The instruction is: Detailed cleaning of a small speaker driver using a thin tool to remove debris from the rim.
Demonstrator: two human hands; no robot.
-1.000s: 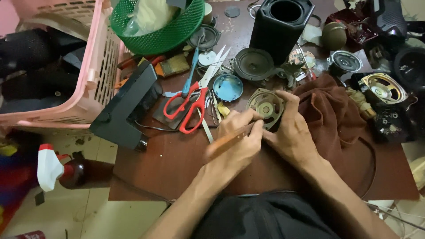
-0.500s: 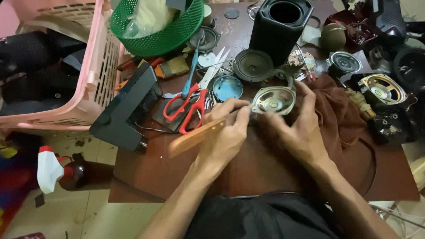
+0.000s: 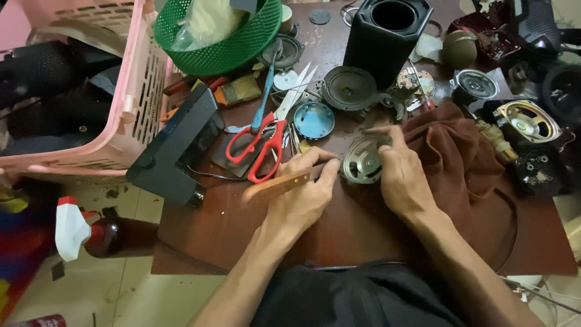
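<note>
Head view: a round grey metal speaker driver (image 3: 363, 162) was steadied on the dark brown wooden table (image 3: 212, 230) by the right hand (image 3: 402, 175), fingers curled over its rim. A wooden-handled tool (image 3: 277, 186) was gripped in the closed left hand (image 3: 302, 197), just beside red-handled scissors (image 3: 261, 148).

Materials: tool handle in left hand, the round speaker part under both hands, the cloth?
Tool handle: looks like wood, tan with grain and small rivets. Speaker part: seems bare metal, grey with a dull shine and stamped holes. Cloth: soft brown fabric, matte, heavily folded; the fibre cannot be told.
</note>
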